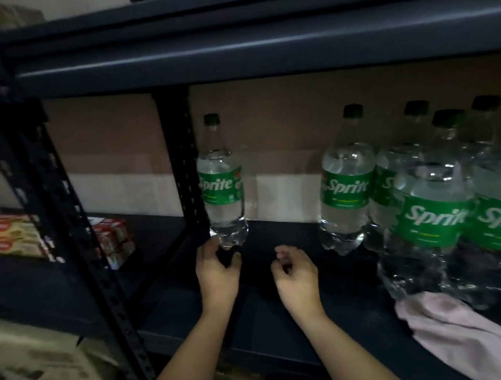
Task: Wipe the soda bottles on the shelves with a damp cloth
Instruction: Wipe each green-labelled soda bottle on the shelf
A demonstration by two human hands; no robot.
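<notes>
Head view: the left hand (217,271) curls its fingers at the foot of a lone Sprite bottle (221,181) standing by the shelf post (180,165); whether they pinch it I cannot tell. The right hand (294,272) hangs loosely curled and holds nothing. The pink cloth (455,332) lies on the shelf (285,323), apart from both hands, so wiping seems paused or between bottles. I count six more bottles, clustered (432,204) at right, seven in all; which are wiped I cannot tell.
</notes>
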